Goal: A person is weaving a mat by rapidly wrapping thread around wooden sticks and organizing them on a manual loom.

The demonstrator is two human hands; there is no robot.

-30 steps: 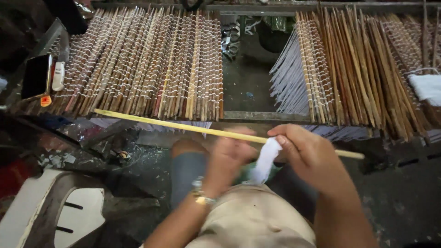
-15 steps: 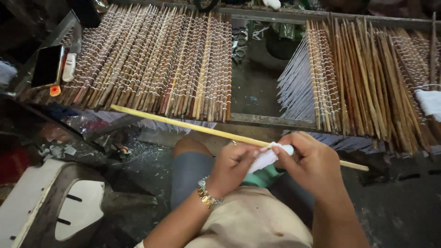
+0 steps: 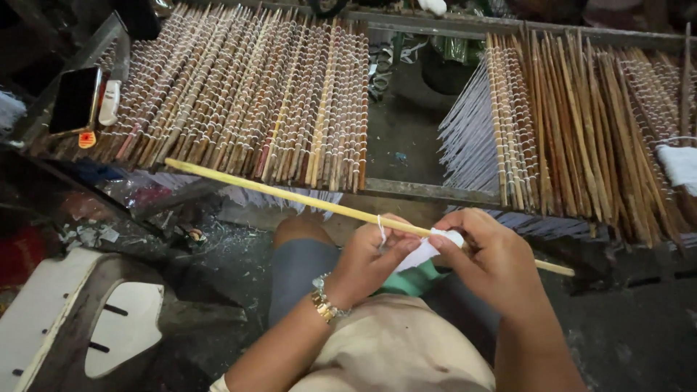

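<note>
**Winding white thread on a pale stick, over the lap**

Sat facing a dark frame (image 3: 428, 190) with two broad beds of bound sticks on it. Found the left bed (image 3: 239, 94) packed with brown and reddish rods, each ringed with pale thread loops, ribbed and glossy to the eye. Found the right bed (image 3: 581, 123) looser, of plain tan rods, with a fan of fine white strands (image 3: 468, 138) spilling from its left edge. Noted a white plastic stool (image 3: 65, 319), smooth and scuffed, on the floor below the frame's left corner, and a dark phone (image 3: 75, 99) lying flat at that bed's left edge.

Held the pale stick (image 3: 290, 196), long, thin and straight, slanting across just in front of the frame's near edge, its middle above the lap. Kept the left hand (image 3: 367, 261) closed, thumb and fingers pinching the stick where a thread loop (image 3: 380, 226) circled it. Kept the right hand (image 3: 494, 261) curled as well, fingertips pressing a soft white wad (image 3: 428, 250) to the stick. Wore a gold-toned bracelet (image 3: 324, 305) on the left wrist.

Judged the step as mid-wrap. Reckoned the next turn would call for a firm left pinch and steady tension from the right.
</note>
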